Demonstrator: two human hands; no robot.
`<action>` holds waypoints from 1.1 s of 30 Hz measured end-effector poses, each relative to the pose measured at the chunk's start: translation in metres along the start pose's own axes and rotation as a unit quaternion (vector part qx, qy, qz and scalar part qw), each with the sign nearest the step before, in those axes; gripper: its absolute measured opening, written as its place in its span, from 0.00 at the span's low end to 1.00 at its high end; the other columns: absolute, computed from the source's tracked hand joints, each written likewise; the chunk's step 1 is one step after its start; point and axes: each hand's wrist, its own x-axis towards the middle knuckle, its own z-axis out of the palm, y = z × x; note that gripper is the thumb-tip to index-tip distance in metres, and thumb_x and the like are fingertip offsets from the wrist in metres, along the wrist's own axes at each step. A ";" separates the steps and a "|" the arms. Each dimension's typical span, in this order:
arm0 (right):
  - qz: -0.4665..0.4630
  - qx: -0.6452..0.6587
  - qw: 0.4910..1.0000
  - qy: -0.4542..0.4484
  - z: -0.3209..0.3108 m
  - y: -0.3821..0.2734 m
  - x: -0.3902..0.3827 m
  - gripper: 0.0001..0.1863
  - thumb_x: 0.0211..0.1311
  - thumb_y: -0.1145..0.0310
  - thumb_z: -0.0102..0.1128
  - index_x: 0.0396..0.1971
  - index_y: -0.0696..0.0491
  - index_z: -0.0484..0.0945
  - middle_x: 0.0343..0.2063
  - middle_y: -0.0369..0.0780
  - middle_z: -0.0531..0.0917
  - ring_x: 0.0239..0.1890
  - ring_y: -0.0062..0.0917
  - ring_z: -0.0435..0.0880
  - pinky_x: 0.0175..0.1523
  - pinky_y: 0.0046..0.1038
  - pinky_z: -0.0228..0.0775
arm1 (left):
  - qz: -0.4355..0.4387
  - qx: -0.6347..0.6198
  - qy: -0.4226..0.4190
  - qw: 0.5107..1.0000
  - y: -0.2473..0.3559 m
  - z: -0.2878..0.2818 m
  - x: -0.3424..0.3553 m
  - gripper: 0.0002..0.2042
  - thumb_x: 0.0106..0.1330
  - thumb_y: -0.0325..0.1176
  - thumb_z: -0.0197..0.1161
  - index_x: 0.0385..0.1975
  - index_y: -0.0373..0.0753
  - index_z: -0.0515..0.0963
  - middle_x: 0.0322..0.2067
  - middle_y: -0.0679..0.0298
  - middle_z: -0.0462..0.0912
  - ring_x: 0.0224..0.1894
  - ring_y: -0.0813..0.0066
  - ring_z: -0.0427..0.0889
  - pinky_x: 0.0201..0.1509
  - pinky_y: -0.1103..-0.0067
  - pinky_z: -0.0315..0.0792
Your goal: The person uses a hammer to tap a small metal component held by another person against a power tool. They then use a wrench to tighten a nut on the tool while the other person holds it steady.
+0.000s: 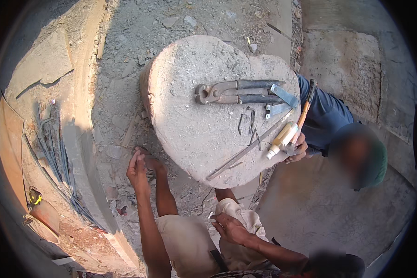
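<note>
My left hand (137,170) is raised beside my left leg, left of the thick, dusty, rounded block (190,139). Its fingers are stretched upward and nothing shows in them. My right hand (232,229) lies over my right thigh, fingers bent; a small white thing (212,215) shows at its fingertips, too small to name. On the block lie large pincers (213,92) with black grips, two metal brackets (285,96), a long flat metal bar (250,147), short bent rods (251,119) and a yellowish bottle (283,138) with a white nozzle. A wooden-handled hammer (304,113) leans at the right edge.
A co-worker in a green cap (381,164) is at the right; their hand (297,150) is by the hammer handle. Thin metal rods (55,153), a tape measure (34,196) and a broken slab (44,65) lie left, past a low concrete ledge (81,157). Rubble covers the ground.
</note>
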 end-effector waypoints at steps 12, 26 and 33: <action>0.105 0.084 0.990 0.052 -0.050 0.087 -0.073 0.14 0.69 0.68 0.56 0.50 0.56 0.79 0.47 0.53 0.83 0.51 0.51 0.82 0.58 0.43 0.73 | 0.074 0.109 0.209 0.969 0.018 0.077 -0.161 0.15 0.74 0.36 0.61 0.55 0.37 0.78 0.42 0.68 0.81 0.42 0.81 0.75 0.39 0.80 0.67; 0.077 0.130 0.984 0.097 -0.101 0.201 -0.113 0.18 0.70 0.67 0.52 0.55 0.58 0.76 0.54 0.56 0.79 0.59 0.54 0.77 0.65 0.45 0.68 | 0.479 0.511 -0.003 0.714 0.089 0.215 -0.192 0.09 0.67 0.31 0.69 0.44 0.36 0.82 0.45 0.60 0.78 0.50 0.63 0.74 0.52 0.69 0.69; 0.122 0.183 0.969 0.114 -0.120 0.251 -0.129 0.19 0.72 0.65 0.51 0.56 0.59 0.76 0.55 0.54 0.80 0.61 0.50 0.76 0.68 0.43 0.66 | 0.321 0.388 -0.088 0.859 0.118 0.207 -0.170 0.09 0.67 0.33 0.71 0.33 0.33 0.81 0.35 0.67 0.80 0.36 0.79 0.75 0.40 0.81 0.69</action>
